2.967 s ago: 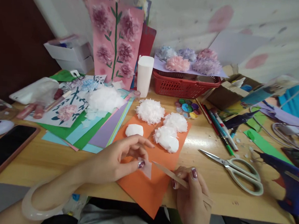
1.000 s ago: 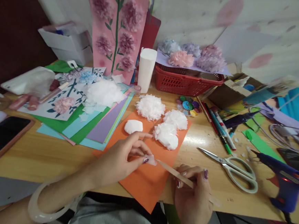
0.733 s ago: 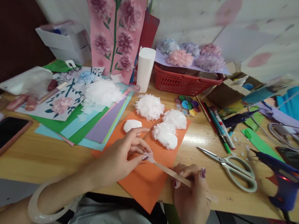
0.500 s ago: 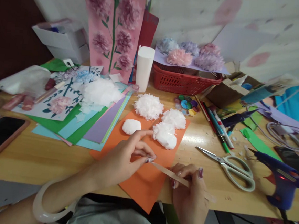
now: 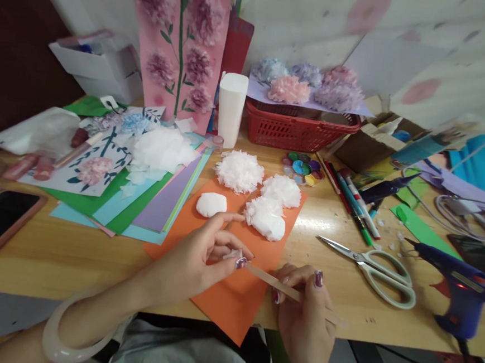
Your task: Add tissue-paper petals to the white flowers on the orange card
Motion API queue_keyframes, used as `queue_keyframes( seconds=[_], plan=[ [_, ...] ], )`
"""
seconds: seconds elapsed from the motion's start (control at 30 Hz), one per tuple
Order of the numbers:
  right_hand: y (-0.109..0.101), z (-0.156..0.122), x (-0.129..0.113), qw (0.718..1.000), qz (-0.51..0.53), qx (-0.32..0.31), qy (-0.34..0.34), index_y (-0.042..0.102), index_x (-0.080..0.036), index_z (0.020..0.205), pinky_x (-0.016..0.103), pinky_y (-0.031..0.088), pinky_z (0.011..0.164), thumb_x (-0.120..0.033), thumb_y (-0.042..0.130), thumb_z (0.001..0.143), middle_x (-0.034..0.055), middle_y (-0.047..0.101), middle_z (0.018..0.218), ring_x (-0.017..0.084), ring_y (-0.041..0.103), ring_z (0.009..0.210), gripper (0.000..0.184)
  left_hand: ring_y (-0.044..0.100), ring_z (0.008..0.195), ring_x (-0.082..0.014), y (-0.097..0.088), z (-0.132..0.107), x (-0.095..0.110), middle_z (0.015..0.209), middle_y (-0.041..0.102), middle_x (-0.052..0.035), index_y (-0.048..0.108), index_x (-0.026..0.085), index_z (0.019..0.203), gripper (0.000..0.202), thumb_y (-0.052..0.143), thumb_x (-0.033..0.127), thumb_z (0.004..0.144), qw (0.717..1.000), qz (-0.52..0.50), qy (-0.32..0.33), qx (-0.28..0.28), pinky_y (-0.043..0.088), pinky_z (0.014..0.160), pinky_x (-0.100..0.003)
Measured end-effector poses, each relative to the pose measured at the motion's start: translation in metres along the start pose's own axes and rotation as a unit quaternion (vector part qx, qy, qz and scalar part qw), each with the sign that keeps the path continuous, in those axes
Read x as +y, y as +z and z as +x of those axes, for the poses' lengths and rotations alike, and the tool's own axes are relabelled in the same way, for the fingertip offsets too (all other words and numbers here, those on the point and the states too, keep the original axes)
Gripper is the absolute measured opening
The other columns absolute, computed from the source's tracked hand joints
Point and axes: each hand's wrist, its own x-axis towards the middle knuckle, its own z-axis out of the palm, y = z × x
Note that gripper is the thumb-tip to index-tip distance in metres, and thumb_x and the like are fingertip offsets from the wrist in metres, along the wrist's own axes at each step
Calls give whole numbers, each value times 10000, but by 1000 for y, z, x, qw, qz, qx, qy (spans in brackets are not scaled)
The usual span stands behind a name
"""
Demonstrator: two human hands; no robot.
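Near the front edge of the surface [image 5: 105, 274], the left hand [image 5: 197, 256] has its grip clamped, thumb against finger, on a thin pale scrap [image 5: 233, 254]. The right hand [image 5: 307, 315] has its grip closed round a flat wooden stick [image 5: 276, 284], its tip right by the left thumb; from here I can't tell whether it touches the scrap. That scrap is over an orange sheet [image 5: 233, 301], one corner jutting past the surface's front edge.

A craft corner: the wooden bench [image 5: 71, 271] carries coloured papers [image 5: 154, 211] on the left, fluffy flowers [image 5: 289, 89] far back, scissors [image 5: 359, 258] and glue gun [image 5: 462, 299] right.
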Motion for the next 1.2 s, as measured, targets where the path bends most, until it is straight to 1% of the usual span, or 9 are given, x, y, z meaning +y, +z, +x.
queue_keyframes(
  seconds=[0.07,0.17,0.37,0.47,0.6,0.73,0.83,0.97,1.2],
  plan=[
    [0,0,1,1000,-2,3,4,673,-227,652,255,400,518,-513,578,987,-11,560,513,133,519,521,451,729,1055,-199,-1,1,-3,1165,751,-91,409,249,1373,476,606,234,941,1000,8,-4,4,531,976,-376],
    [-1,-1,1,1000,3,10,4,686,-227,664,249,416,538,-513,573,989,-13,560,513,131,533,536,447,742,1014,-203,-5,4,-2,1118,774,-84,436,244,1336,428,571,204,931,999,23,-3,29,556,940,-386],
    [-2,-3,2,1000,-1,25,17,674,-220,646,268,389,520,-518,584,980,-8,558,521,139,522,529,456,733,1015,-216,-11,14,21,993,816,-52,471,212,1288,420,603,214,890,980,156,55,113,484,1029,-423],
    [-4,-5,4,999,-5,34,27,670,-222,652,284,375,518,-526,574,984,-7,561,533,141,505,516,460,748,960,-219,-8,27,27,988,818,-41,501,219,1257,403,627,215,874,973,174,69,134,512,977,-413],
    [-7,-8,7,999,-22,25,31,668,-218,663,296,385,551,-527,553,993,-2,560,556,153,519,550,467,753,889,-195,-2,51,22,944,797,-34,547,203,1154,356,657,133,823,963,180,87,182,568,879,-356],
    [-8,-11,9,997,-48,40,47,652,-213,666,296,406,598,-550,554,989,-4,568,609,151,522,591,477,755,871,-176,1,67,10,935,789,-30,563,197,1110,336,628,59,811,949,227,92,198,592,849,-329],
    [-8,-10,9,998,-45,25,39,640,-213,649,281,410,587,-541,558,991,-11,557,599,140,519,585,480,757,868,-181,3,72,5,953,788,-34,564,199,1120,353,606,38,809,938,262,91,209,594,852,-341],
    [-8,-10,8,999,-43,-2,21,645,-210,651,261,416,568,-511,535,1010,-13,562,599,128,525,575,482,751,804,-180,7,73,7,949,786,-25,559,210,1129,367,604,39,807,926,298,83,217,598,817,-347],
    [-9,-12,6,998,-47,-18,27,635,-216,667,265,418,582,-516,508,1023,-13,566,592,135,532,591,482,726,747,-177,11,75,12,932,746,-29,528,198,1196,416,611,46,817,905,358,77,219,597,739,-332]
  ],
)
